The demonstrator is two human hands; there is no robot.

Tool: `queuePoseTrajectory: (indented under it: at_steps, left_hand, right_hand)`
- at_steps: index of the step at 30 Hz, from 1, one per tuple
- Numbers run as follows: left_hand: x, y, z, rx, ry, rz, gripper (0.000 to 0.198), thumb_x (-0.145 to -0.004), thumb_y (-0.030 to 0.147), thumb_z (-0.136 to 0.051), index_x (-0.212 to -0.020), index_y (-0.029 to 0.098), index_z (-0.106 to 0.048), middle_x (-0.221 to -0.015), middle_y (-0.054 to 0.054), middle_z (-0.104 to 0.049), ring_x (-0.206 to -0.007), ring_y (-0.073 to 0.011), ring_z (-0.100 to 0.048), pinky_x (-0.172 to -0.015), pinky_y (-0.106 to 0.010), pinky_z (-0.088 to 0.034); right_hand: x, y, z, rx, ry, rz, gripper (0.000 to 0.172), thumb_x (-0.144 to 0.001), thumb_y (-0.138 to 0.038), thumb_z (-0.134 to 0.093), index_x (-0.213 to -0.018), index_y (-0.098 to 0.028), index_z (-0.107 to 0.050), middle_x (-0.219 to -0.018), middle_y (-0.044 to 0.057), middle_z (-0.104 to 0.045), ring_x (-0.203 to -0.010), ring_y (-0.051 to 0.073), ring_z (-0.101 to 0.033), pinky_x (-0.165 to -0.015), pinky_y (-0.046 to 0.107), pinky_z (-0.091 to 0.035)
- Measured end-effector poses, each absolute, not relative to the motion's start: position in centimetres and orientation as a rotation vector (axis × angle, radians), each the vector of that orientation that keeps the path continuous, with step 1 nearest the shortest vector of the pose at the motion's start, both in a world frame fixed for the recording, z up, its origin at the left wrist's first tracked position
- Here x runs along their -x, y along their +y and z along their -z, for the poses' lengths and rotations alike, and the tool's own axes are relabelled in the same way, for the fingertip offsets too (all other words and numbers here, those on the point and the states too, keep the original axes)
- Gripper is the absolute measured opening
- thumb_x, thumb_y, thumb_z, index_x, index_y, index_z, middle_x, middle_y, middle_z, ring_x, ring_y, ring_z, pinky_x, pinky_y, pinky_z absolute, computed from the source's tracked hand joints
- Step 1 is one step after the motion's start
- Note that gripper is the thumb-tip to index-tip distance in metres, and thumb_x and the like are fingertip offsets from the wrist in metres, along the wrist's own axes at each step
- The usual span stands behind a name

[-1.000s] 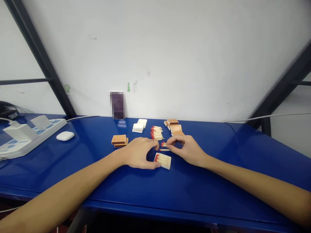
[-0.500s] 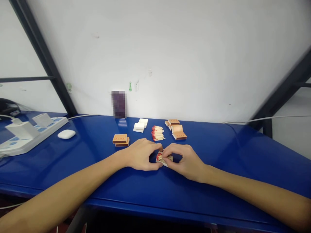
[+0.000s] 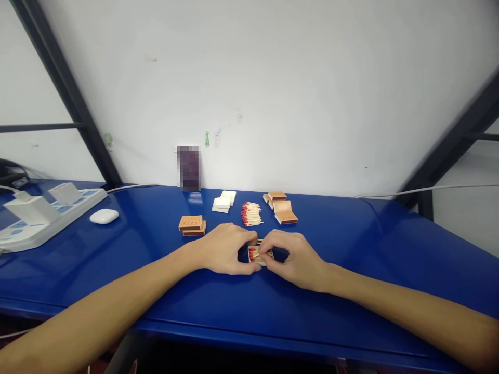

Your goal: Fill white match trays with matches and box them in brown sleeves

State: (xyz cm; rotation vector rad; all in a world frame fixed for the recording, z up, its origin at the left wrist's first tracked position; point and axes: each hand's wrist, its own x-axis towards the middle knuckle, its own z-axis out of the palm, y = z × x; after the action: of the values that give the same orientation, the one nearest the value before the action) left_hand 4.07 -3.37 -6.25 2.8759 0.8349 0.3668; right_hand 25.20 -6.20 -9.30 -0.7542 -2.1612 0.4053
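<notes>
Red-tipped matches lie in a small white matchbox tray on the blue table. My left hand grips the tray's left end between thumb and fingers. Over the tray, my right hand pinches matches between thumb and forefinger, its fingertips partly covering them. A match or two shows just behind the tray, between the hands. Farther back is a pile of loose matches, red heads to the left.
Two closed matchboxes are stacked at the left. White trays and orange matchbox sleeves and boxes stand behind. A power strip and white case sit far left; a pixelated dark object leans on the wall.
The tray has turned to lie more level, and more of the matches in it show. The whole view has shifted slightly; both hands stay at the tray.
</notes>
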Motion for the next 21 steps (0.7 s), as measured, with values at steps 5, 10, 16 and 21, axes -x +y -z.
queuePoseTrajectory:
  at_steps: [5, 10, 16, 21]
  left_hand:
    - [-4.04, -3.31, 6.25, -2.883, 0.825, -0.357, 0.033, -0.082, 0.051, -0.062, -0.082, 0.019, -0.053, -0.068, 0.002, -0.059, -0.059, -0.0152, -0.054, -0.055, -0.028, -0.032]
    - [-4.09, -3.27, 6.28, -2.888, 0.837, -0.349, 0.034, -0.082, 0.052, -0.062, -0.081, 0.020, -0.051, -0.067, 0.002, -0.057, -0.058, -0.0148, -0.052, -0.055, -0.027, -0.031]
    - [-4.08, -3.17, 6.31, -2.875, 0.819, -0.355, 0.032, -0.082, 0.050, -0.063, -0.082, 0.020, -0.051, -0.067, 0.003, -0.057, -0.058, -0.0138, -0.050, -0.055, -0.027, -0.031]
    - [-3.99, -3.18, 6.28, -2.863, 0.793, -0.360, 0.031, -0.082, 0.048, -0.063, -0.084, 0.020, -0.052, -0.071, 0.003, -0.059, -0.060, -0.0139, -0.052, -0.056, -0.026, -0.032]
  right_hand:
    - [-25.20, -6.17, 9.24, 0.797, -2.138, -0.447, 0.005, -0.082, -0.018, -0.065, -0.077, -0.020, -0.064, -0.074, 0.000, -0.068, -0.065, 0.013, -0.063, -0.061, 0.025, -0.049]
    - [-25.21, -6.08, 9.21, 0.789, -2.177, -0.418, 0.003, -0.083, -0.018, -0.064, -0.080, -0.020, -0.064, -0.076, 0.001, -0.067, -0.066, 0.013, -0.063, -0.062, 0.026, -0.050]
    - [-25.23, -6.45, 9.04, 0.724, -2.221, -0.321, 0.005, -0.083, -0.015, -0.062, -0.081, -0.019, -0.064, -0.074, 0.002, -0.066, -0.065, 0.013, -0.060, -0.059, 0.024, -0.047]
    - [-25.28, -6.57, 9.06, 0.677, -2.239, -0.307, 0.007, -0.085, -0.014, -0.059, -0.083, -0.018, -0.065, -0.070, 0.001, -0.065, -0.066, 0.014, -0.058, -0.061, 0.026, -0.046]
